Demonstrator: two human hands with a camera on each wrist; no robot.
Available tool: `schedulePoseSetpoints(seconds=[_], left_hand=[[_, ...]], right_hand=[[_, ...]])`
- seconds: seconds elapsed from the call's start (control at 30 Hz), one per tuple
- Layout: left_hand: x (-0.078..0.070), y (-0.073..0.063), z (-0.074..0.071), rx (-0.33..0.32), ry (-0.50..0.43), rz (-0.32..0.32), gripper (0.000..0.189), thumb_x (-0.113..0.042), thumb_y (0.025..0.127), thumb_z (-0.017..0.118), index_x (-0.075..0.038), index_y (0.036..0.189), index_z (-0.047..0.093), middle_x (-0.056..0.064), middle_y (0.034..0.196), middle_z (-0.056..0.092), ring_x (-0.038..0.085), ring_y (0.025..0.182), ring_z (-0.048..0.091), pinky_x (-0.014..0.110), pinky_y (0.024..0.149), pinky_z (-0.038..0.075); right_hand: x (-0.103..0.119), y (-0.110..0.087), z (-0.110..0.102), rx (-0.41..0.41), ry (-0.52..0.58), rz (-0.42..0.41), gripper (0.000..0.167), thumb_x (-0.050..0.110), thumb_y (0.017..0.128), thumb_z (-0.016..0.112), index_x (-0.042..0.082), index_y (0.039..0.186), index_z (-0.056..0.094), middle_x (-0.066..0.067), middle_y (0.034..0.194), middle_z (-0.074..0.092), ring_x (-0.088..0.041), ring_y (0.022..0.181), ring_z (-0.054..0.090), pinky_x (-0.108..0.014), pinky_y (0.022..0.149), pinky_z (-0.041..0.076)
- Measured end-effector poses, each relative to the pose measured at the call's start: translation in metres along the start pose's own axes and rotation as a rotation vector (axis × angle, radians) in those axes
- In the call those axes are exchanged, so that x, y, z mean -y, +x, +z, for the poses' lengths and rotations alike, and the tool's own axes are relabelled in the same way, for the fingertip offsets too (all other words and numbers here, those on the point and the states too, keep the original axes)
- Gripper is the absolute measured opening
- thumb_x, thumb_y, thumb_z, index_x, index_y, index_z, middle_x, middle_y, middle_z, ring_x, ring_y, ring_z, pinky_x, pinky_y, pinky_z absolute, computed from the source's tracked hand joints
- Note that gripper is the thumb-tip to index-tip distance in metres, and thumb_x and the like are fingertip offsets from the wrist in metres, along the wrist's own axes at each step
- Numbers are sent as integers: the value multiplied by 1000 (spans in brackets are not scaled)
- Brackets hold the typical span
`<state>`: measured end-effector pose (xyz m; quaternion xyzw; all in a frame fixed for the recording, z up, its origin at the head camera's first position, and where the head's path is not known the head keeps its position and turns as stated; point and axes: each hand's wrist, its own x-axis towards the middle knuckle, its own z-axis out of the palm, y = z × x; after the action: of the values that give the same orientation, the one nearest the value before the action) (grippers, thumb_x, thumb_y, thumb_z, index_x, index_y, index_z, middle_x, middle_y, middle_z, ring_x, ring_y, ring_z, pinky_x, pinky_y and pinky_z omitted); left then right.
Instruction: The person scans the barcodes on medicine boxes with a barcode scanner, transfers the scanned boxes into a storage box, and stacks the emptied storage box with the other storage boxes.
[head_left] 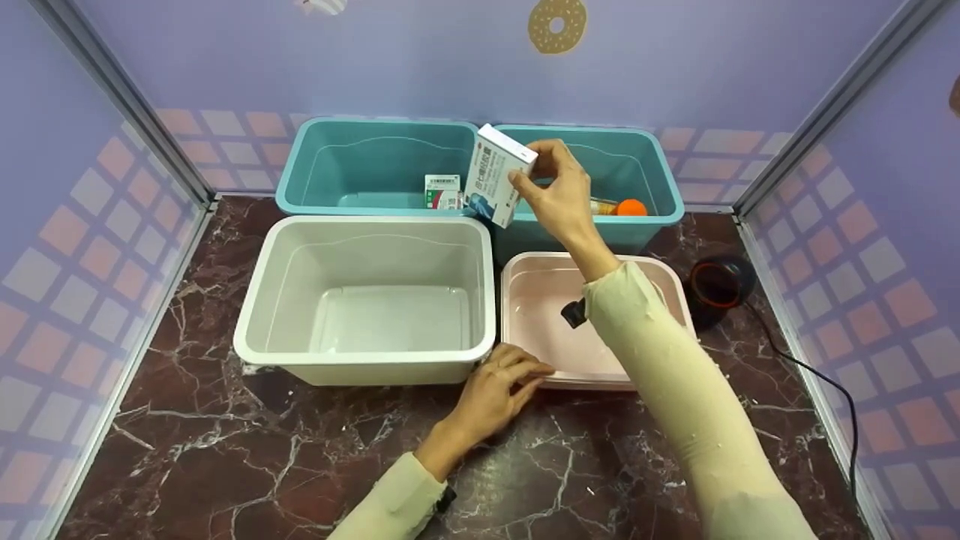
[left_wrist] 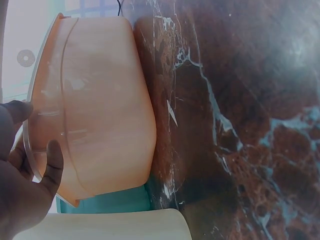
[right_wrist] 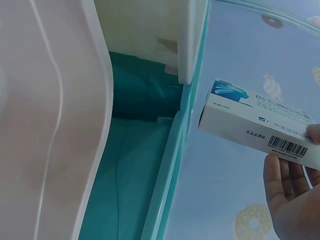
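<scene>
High over the meeting rims of two teal bins, my right hand [head_left: 559, 187] pinches a white medicine box [head_left: 496, 176] with blue and green print. The box is tilted; its barcode side shows in the right wrist view, between thumb and fingers [right_wrist: 290, 175]. My left hand [head_left: 495, 390] is at the front left corner of a pink bin [head_left: 525, 259]. Its thumb and fingers straddle the rim, seen closer in the left wrist view, where the pink bin's outer wall [left_wrist: 100, 110] fills the left half. The left teal bin [head_left: 360, 150] contains another medicine box [head_left: 442, 193].
In the right teal bin [head_left: 622, 139] are an orange-capped item [head_left: 631, 208] and something yellowish. A white bin [head_left: 262, 300] stands front left, beside the pink one. A dark round object [head_left: 720, 283] with a cable sits at right. Patterned walls enclose the marbled table [head_left: 225, 450].
</scene>
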<state>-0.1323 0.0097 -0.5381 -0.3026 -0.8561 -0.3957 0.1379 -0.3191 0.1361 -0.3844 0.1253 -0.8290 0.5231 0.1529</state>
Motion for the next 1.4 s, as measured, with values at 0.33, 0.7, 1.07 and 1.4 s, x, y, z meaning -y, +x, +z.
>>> schedulePoseSetpoints(seconds=[0.33,0.7,1.07,1.4], left_hand=[[3,0,1,-14,-6,24,17,-21,94,69,-22,109,75,-4,102,69,14,103,60,28,94,51],[3,0,2,-12,-17,16,17,-20,94,69,-22,109,75,-6,102,70,14,104,60,27,93,51],[2,0,1,-1,-17,0,17,-20,93,69,-22,109,75,-5,102,70,14,103,59,27,94,51],[2,-1,3,-15,-25,14,16,-19,93,70,-21,108,76,-5,102,70,14,102,60,27,93,52]], right_hand=[[3,7,18,12,30,39,32,20,91,72,16,119,58,-6,107,67,-13,95,66,-28,82,56],[1,11,38,3,85,21,31,16,92,70,13,120,56,-8,109,66,-13,100,66,-26,86,59],[-1,14,48,4,93,22,32,16,93,69,13,121,55,-8,111,65,-13,103,65,-24,88,58],[1,15,58,22,101,5,31,14,93,68,12,120,54,-9,111,64,-14,105,65,-26,91,58]])
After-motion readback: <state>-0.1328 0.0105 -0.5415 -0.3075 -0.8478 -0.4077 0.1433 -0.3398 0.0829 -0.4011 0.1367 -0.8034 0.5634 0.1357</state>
